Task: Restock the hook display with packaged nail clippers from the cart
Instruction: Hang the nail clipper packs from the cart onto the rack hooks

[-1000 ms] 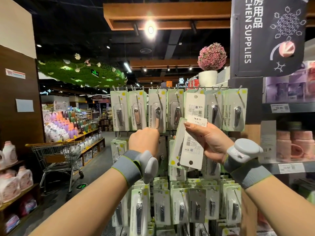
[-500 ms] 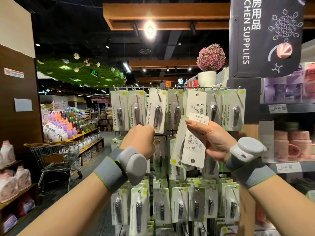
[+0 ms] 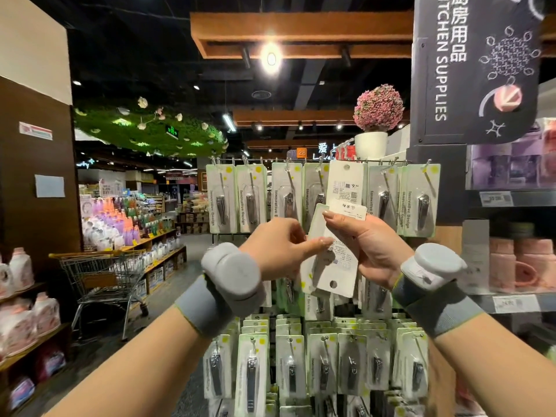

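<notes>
A hook display (image 3: 304, 161) carries rows of white-and-green nail clipper packs, a top row (image 3: 251, 198) and a lower row (image 3: 322, 365). My right hand (image 3: 373, 251) grips a small stack of packs (image 3: 334, 266) upside down, barcode side towards me, hang hole at the bottom. My left hand (image 3: 279, 248) reaches across, its fingers touching the left edge of that stack. Whether they pinch a pack is unclear. One pack on the top row (image 3: 346, 182) hangs back-side out.
A shopping cart (image 3: 102, 275) stands in the aisle at the left, by shelves of detergent bottles (image 3: 21, 296). Shelves with pink mugs (image 3: 517, 263) lie to the right. A dark sign (image 3: 475, 70) hangs above, and a potted pink plant (image 3: 376, 121) tops the display.
My left hand has dropped from the top row of hooks and moved right to the stack held by my right hand. The right hand stayed about where it was.
</notes>
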### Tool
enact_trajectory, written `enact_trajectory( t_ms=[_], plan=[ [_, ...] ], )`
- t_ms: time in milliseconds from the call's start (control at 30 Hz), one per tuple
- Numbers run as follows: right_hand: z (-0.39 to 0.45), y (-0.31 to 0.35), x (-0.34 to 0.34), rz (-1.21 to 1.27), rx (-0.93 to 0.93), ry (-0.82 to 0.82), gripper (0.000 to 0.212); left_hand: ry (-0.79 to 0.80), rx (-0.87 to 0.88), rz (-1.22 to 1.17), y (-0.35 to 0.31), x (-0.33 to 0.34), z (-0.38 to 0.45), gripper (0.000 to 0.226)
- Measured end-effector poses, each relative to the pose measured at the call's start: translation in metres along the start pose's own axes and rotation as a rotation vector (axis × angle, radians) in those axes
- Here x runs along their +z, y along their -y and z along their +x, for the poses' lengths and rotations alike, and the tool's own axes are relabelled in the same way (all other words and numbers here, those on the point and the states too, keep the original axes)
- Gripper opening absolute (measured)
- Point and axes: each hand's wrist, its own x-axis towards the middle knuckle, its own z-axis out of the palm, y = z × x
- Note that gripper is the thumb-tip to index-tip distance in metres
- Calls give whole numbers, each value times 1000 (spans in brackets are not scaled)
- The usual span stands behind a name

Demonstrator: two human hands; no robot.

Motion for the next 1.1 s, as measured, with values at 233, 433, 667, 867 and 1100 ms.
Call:
enact_trajectory(
  t_ms=[233, 433, 667, 867, 1100],
  plan=[
    [2, -2, 11, 65, -9, -17, 15, -76, 53, -80, 3, 4, 7, 52],
    [0, 2, 12, 57, 46, 33, 11, -148, 78, -259, 12, 6, 6, 48],
    [4, 6, 15, 179, 80, 18, 28, -247, 65, -413, 17, 8, 10, 41],
    [3, -1, 21, 64, 20, 9, 15, -302, 80, -454, 15, 13, 7, 38],
    [5, -1, 6, 178, 93, -8, 17, 46, -33, -769, 21, 4, 0, 29]
  ],
)
